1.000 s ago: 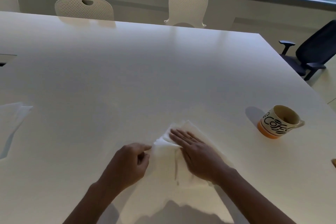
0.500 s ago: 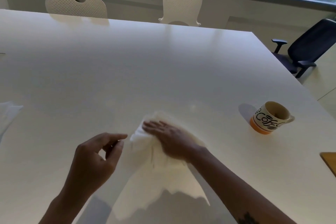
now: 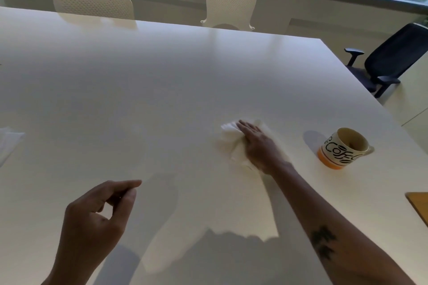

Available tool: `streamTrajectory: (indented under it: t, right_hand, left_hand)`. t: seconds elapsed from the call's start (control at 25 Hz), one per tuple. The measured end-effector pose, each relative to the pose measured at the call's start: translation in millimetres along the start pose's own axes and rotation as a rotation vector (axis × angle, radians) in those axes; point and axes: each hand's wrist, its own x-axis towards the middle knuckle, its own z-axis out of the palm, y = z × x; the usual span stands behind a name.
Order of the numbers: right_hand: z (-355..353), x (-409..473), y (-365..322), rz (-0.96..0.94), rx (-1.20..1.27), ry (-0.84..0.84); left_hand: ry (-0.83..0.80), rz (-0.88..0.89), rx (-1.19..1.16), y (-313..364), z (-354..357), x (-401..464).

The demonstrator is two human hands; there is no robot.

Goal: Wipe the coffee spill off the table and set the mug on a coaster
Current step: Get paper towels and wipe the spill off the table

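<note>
My right hand [image 3: 259,146] lies flat on a crumpled white paper towel [image 3: 229,140], pressing it onto the white table [image 3: 162,90] a little right of centre. A cream mug [image 3: 342,148] with black lettering and an orange base stands upright to the right of the towel, apart from my hand. At the right edge a brown coaster [image 3: 420,206] shows only partly. My left hand [image 3: 97,215] hovers over the near left of the table, fingers loosely curled and holding nothing. No coffee stain is visible around the towel.
More white paper [image 3: 8,143] lies at the table's left edge. Two white chairs [image 3: 92,2] [image 3: 231,2] stand at the far side, and a black office chair [image 3: 389,60] sits beyond the right corner.
My right hand has pushed the towel away from me and to the right, bunching it up. My left hand let go of the towel and stays back, empty.
</note>
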Motion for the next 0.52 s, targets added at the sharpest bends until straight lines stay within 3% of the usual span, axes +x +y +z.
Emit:
streamTrajectory:
  t: [0.2, 0.36, 0.4, 0.52]
  right_hand:
    - [43.4, -12.3, -53.2, -0.264, -0.001, -0.139]
    - [32.7, -75.3, -59.6, -0.463, 0.223, -0.400]
    - [25.3, -87.0, -54.0, -0.408, 0.325, -0.461]
    - [-1.3, -100.5, -34.5, 0.037, 0.859, -0.513]
  left_hand:
    - [0.014, 0.044, -0.018, 9.9, 4.4, 3.7]
    - [0.004, 0.060, -0.032, 16.9, 11.3, 2.4]
    - [0.001, 0.061, -0.036, 18.4, 12.1, 2.2]
    - [0.011, 0.050, -0.051, 21.8, 12.5, 3.1]
